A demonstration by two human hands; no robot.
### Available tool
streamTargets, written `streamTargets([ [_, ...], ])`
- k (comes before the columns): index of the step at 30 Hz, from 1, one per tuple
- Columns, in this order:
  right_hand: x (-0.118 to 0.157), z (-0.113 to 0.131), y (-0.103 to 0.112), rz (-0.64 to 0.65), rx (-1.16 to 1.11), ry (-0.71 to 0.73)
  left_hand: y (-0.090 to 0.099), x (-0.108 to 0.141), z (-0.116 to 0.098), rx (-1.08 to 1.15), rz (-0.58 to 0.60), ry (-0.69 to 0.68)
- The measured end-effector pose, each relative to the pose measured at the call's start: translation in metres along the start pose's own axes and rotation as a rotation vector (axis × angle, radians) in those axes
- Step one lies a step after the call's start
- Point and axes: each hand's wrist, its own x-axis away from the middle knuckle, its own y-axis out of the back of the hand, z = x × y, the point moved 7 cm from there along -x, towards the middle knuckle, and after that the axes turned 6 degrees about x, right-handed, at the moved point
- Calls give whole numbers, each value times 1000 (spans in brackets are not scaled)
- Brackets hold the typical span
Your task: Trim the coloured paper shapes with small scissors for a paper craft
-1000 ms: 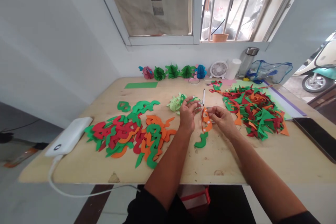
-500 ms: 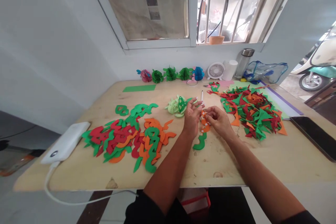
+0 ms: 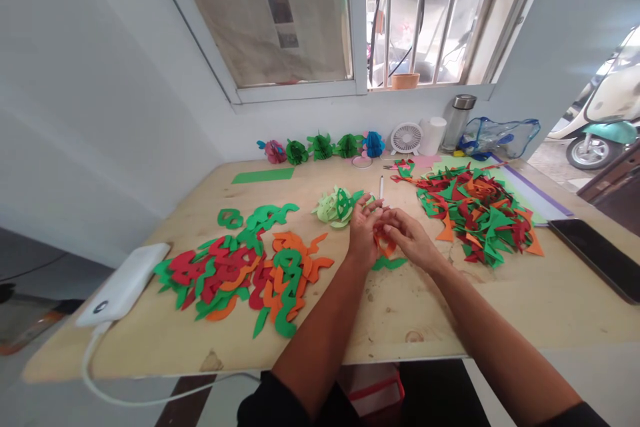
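Note:
At the middle of the table, my left hand point(image 3: 363, 238) and my right hand point(image 3: 411, 238) meet around an orange paper cutout point(image 3: 386, 248), fingertips closed on it. Part of the orange piece is hidden behind the fingers. Just below it shows a wavy green paper strip point(image 3: 390, 263); whether the two are joined I cannot tell. Beyond my left hand sits a pale green paper ball point(image 3: 330, 208) with a darker green paper piece point(image 3: 344, 203) on it. A white pen point(image 3: 381, 187) stands out past the fingertips.
Left lie heaped red paper cutouts point(image 3: 235, 270) and orange cutouts point(image 3: 300, 260); right, a pile of paper scraps point(image 3: 485, 207) and a phone point(image 3: 597, 257). A white power bank point(image 3: 125, 283) is at the left edge. Finished paper figures point(image 3: 320, 145) and a small fan point(image 3: 406, 139) line the wall.
The hands have drawn closer together over the orange cutout, and its white squares no longer show. The green strip has turned from hanging downward to lying crosswise. The view has shifted slightly.

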Motion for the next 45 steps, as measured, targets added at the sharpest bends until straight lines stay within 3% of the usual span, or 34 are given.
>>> streamTargets([
  [5, 0, 3, 1, 2, -9, 0, 2, -3, -1, -2, -18, -15],
  [9, 1, 0, 7, -53, -66, -95, 2, -2, -1, -42, -16, -36],
  [12, 2, -1, 14, -128, -124, -128, 1, 0, -3, -76, -1, -62],
  [19, 2, -21, 44, -400, 76, -204, -3, 0, -6, -68, 27, -81],
  [33, 2, -23, 46, -402, 197, -199, -11, 2, -1, -201, 155, -137],
  [45, 3, -11, 45, -398, 300, -150, -9, 2, -1, -214, 153, -135],
])
